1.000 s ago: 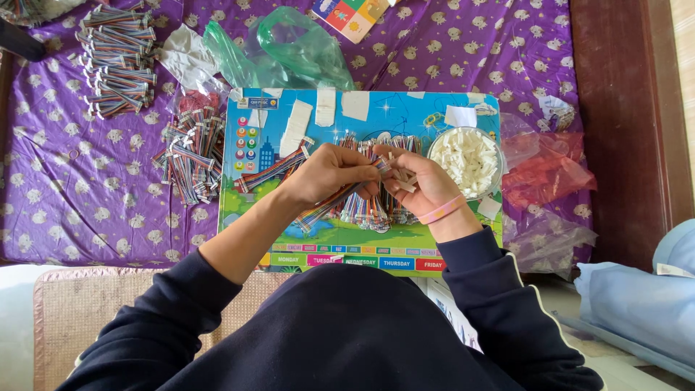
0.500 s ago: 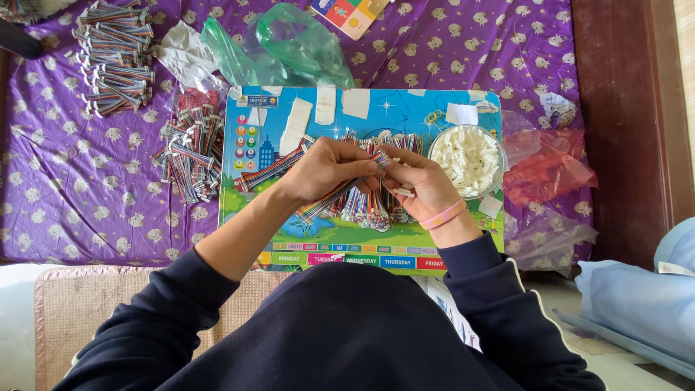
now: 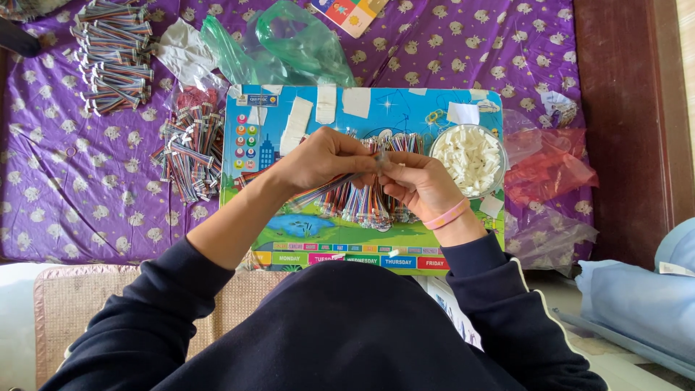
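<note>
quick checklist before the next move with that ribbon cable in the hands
1. Left hand grips the multicoloured ribbon cable: ok.
2. Right hand meets the cable's end at the fingertips: ok.
3. White connector seated on that end: cannot tell, fingers hide it.
4. Bowl of white connectors within reach beside the right hand: ok.
5. Loose cables lie on the colourful board, under the hands: ok.

Little change. Both hands have crept slightly toward the board's (image 3: 362, 239) right edge: left hand (image 3: 322, 161) w/ the ribbon cable (image 3: 329, 190), right hand (image 3: 420, 187) now nearer the bowl (image 3: 499, 148). Fingertips meet a bit further right than 1 s ago. Cable angle approx. same, ends a touch lower.
</note>
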